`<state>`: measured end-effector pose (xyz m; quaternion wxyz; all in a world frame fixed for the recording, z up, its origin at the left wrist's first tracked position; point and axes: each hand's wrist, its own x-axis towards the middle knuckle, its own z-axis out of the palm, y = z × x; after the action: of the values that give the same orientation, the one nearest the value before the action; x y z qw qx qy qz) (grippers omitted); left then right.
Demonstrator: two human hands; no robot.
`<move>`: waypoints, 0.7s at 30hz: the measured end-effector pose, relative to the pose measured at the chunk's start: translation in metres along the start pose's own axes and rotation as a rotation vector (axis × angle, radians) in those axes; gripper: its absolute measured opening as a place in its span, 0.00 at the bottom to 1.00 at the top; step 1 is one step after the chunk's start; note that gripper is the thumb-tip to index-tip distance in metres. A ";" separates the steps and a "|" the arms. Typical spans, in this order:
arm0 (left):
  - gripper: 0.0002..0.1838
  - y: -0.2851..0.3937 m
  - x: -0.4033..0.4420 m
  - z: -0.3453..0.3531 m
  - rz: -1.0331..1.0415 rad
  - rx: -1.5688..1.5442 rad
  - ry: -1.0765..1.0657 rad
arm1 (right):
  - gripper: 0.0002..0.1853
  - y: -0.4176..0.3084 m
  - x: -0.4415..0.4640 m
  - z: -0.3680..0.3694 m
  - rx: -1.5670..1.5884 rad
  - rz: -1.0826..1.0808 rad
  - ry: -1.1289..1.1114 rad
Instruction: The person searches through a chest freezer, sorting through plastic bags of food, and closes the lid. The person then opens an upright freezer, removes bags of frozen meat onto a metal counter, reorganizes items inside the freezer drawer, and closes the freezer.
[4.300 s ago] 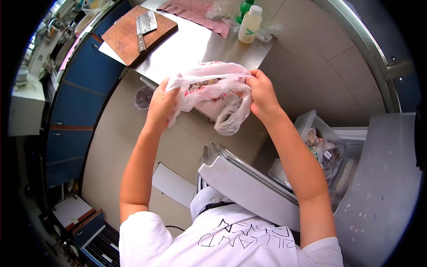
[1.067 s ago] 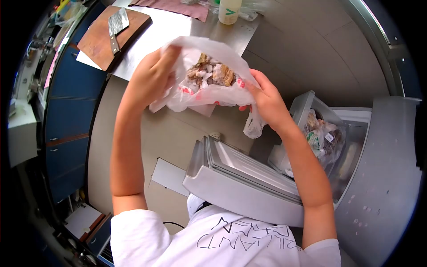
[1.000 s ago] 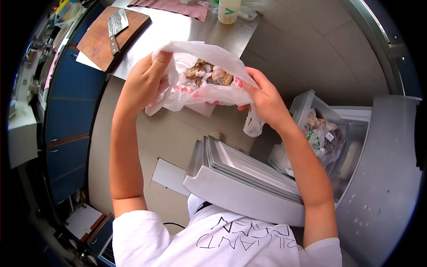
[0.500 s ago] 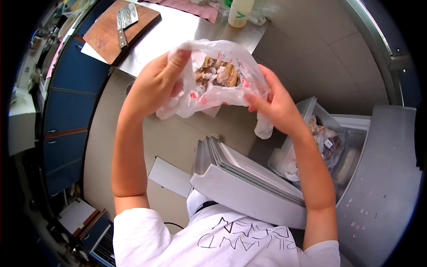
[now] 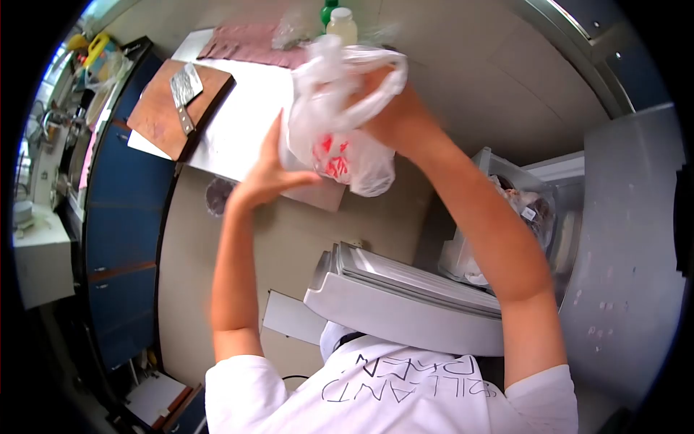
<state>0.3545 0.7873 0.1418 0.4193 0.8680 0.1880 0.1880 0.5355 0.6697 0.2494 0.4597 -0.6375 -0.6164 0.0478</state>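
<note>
A white plastic bag (image 5: 340, 148) with red print hangs over the near edge of the metal table. My right hand (image 5: 387, 108) holds it up by the top, with a handle loop around the hand; the fingers are mostly behind the plastic. What lies inside the bag is hidden. To the left of the bag, my left hand (image 5: 271, 173) is open, thumb and fingers spread, with nothing in it. A cleaver (image 5: 186, 90) lies on a wooden cutting board (image 5: 155, 112) at the table's left.
A pink cloth (image 5: 246, 45), a pale bottle (image 5: 342, 27) and a green bottle (image 5: 328, 13) are at the table's back. An open fridge drawer (image 5: 405, 307) stands before me, with bagged food (image 5: 524, 206) in a bin to the right. Blue cabinets (image 5: 123, 231) line the left.
My left hand has let go of the bag and moved down. My right hand has lifted the bag by its top, so its opening has closed and the brown pieces inside no longer show.
</note>
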 end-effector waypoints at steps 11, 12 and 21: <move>0.34 -0.016 0.004 0.054 0.024 -0.035 0.046 | 0.20 -0.070 -0.046 0.033 -0.212 -0.218 -0.361; 0.34 -0.017 0.011 0.054 0.037 -0.004 0.066 | 0.22 -0.069 -0.044 0.024 -0.174 -0.226 -0.328; 0.28 -0.062 0.078 0.085 0.298 0.587 -0.331 | 0.25 -0.004 -0.002 -0.020 0.319 0.245 -0.054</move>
<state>0.4521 0.8044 0.0561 0.1450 0.9879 0.0350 0.0423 0.5446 0.6569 0.2623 0.5288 -0.6253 -0.5311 0.2177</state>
